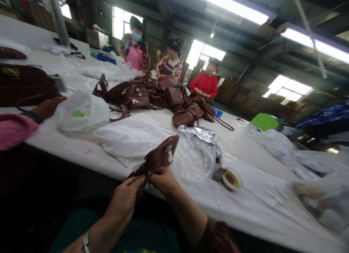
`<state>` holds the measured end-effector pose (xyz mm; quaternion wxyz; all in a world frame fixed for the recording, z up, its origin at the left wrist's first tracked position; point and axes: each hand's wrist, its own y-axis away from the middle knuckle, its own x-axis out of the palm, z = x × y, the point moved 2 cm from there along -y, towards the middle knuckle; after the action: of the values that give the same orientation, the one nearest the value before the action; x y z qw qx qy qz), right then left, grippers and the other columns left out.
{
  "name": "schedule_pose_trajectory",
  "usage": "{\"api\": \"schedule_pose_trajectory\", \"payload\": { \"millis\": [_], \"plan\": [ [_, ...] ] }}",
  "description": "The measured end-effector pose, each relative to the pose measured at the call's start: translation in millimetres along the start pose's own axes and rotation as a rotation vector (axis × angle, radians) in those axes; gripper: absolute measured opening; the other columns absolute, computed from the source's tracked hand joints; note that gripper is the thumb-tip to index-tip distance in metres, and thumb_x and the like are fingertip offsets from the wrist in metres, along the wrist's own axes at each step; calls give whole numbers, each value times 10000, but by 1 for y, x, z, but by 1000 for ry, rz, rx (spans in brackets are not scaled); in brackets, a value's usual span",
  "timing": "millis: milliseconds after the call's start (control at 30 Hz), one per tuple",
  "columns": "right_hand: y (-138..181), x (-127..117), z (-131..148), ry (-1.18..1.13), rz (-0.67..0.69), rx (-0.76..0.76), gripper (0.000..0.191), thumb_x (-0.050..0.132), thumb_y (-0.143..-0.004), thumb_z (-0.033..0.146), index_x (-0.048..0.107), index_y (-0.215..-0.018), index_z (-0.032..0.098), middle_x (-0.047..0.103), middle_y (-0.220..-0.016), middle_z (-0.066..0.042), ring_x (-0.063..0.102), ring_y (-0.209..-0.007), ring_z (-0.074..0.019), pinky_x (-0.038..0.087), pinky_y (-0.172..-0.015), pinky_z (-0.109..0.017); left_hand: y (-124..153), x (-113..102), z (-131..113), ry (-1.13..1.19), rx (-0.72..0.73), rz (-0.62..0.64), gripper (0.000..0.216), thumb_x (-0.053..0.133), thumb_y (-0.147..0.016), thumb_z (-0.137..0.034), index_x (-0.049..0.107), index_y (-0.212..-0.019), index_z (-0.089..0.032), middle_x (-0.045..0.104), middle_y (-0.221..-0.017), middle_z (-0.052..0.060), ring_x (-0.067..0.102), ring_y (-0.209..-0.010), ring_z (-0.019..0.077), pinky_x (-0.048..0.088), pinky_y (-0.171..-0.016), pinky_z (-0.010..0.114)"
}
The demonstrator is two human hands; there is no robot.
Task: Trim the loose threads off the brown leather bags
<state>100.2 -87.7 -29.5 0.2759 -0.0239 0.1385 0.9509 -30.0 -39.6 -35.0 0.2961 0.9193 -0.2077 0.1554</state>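
At the near edge of the table, a small brown handbag (160, 154) with gold hardware and a gold zip leans at a tilt. My left hand (127, 194) pinches the lower end of the bag, thumb pressed on top. Close beside it, the closed fingers of my right hand (165, 180) grip the bag's lower edge. A small pale scrap hangs between the two hands; its kind is too blurred to tell. Just behind the bag lies a white wrapping sheet (131, 134), and clear plastic film (193, 154) is bunched to its right.
A pile of brown handbags (174, 96) covers the table's middle. A bowl (231, 179) of brown stuff stands to the right. At left, a co-worker's hand (47, 107) is by a larger brown bag (24, 83) and a white plastic bag (81, 111). Several people work across the table.
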Motion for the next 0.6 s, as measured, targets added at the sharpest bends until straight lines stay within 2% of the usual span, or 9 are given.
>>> {"api": "schedule_pose_trajectory", "payload": {
  "millis": [133, 300, 467, 600],
  "plan": [
    [1, 1, 0, 102, -38, -18, 134, 636, -662, 242, 639, -578, 137, 546, -501, 29, 408, -446, -72, 286, -422, -205, -5, -3, -3, -230, 190, -19, 295, 814, -598, -377, 743, -762, -142, 692, -647, 10, 562, -609, 121, 405, -545, 185],
    [2, 1, 1, 123, -35, -76, 146, 640, -662, 220, 609, -540, 146, 525, -476, 33, 413, -438, -73, 306, -424, -202, -7, -4, -6, -402, 281, -42, 279, 769, -652, -425, 761, -795, -186, 744, -740, 31, 638, -736, 188, 456, -655, 220],
    [6, 1, 1, -32, 54, 35, 250, 682, -679, 380, 638, -634, 138, 514, -421, 37, 415, -359, -80, 307, -380, -207, -4, -3, -11, -609, 360, -74, 289, 693, -713, -456, 751, -831, -198, 747, -735, 19, 659, -718, 207, 464, -655, 248],
    [11, 3, 6, -151, 159, 53, 365, 700, -654, 470, 676, -711, 111, 576, -479, 2, 499, -407, -104, 417, -446, -240, -4, -4, -12, -658, 365, -51, 339, 641, -745, -505, 735, -879, -208, 749, -761, 13, 674, -759, 229, 485, -702, 282]
  ]
}}
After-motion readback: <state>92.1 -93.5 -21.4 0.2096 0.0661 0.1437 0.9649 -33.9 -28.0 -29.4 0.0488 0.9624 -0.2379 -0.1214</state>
